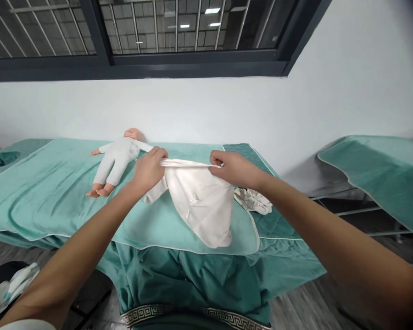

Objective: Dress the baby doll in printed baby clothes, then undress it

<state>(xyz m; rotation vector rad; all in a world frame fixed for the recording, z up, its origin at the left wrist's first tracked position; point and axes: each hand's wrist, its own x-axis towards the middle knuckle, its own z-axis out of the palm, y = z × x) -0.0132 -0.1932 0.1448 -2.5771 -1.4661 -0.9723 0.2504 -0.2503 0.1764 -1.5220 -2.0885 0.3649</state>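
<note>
A small white baby garment (199, 201) hangs over the bed, its top edge stretched taut between my two hands. My left hand (151, 167) is closed on one end of that edge, and my right hand (232, 167) pinches the other end. What looks like a sleeve dangles below my left hand. Beyond my left hand, a baby doll (117, 158) in a white outfit lies on its back, its head toward the wall. A crumpled patterned cloth (253, 200) rests on the bed close to my right forearm, which partly covers it.
A light green blanket (55, 183) spreads across the darker green bed cover (282, 229). The white wall (192, 110) and a dark window frame (192, 64) stand behind. To the right is another green-covered surface (382, 169) with metal rails. A pale cloth (10, 288) lies at lower left.
</note>
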